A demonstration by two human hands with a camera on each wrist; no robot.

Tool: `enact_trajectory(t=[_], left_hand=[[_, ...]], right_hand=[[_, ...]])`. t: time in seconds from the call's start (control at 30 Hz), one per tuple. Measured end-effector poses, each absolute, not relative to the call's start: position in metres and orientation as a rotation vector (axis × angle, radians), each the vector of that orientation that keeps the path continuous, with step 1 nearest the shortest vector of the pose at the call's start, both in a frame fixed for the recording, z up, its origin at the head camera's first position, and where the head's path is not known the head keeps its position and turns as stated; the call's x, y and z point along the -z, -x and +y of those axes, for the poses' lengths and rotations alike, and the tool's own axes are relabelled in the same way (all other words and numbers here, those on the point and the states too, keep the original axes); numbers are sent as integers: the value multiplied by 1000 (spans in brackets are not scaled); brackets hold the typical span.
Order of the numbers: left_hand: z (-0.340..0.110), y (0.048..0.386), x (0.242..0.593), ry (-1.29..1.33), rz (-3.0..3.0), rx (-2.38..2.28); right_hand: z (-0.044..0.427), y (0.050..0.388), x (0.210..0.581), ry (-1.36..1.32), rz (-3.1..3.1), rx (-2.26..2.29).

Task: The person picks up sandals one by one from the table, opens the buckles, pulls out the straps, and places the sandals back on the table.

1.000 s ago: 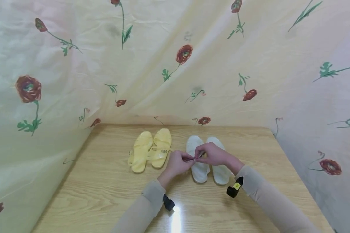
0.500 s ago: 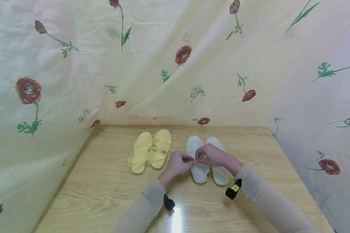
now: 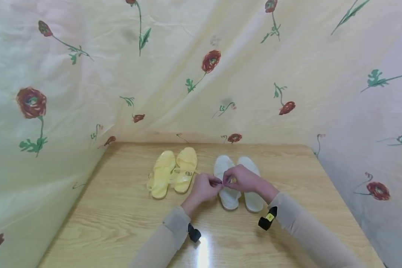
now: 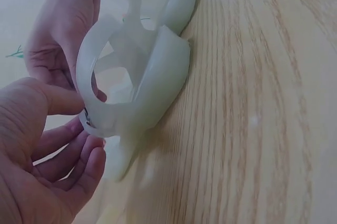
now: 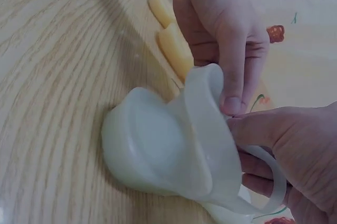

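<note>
Left hand (image 3: 206, 187) and right hand (image 3: 243, 178) pinch the strap (image 4: 85, 71) of a white sandal (image 3: 229, 199), right of centre on the wooden table (image 3: 114, 219); a second white sandal (image 3: 253, 202) lies just right, yellow sandals (image 3: 160, 178) left, flowered cloth (image 3: 174, 78) at the far side.

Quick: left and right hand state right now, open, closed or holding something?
Left hand: holding, pinching the strap of a white sandal.
Right hand: holding, pinching that same sandal's strap.

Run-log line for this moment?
left hand: pinches white sandal strap | right hand: holds same strap | yellow sandals: left of white pair
</note>
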State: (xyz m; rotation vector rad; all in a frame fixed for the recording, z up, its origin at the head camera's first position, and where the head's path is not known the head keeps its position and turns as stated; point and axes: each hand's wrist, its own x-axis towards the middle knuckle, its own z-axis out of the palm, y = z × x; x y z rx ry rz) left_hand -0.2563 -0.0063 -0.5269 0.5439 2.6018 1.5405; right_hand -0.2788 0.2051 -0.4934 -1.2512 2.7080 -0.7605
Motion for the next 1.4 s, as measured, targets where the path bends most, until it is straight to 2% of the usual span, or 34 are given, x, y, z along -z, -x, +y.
enact_trajectory(t=[0.43,1.4], left_hand=[[-6,256,531,-523,2585,-1560],[-5,258,536,-458,2493,-1627]], right_hand=[[209,277,487,1188,2705,620],[221,277,492,1104,2775,767]])
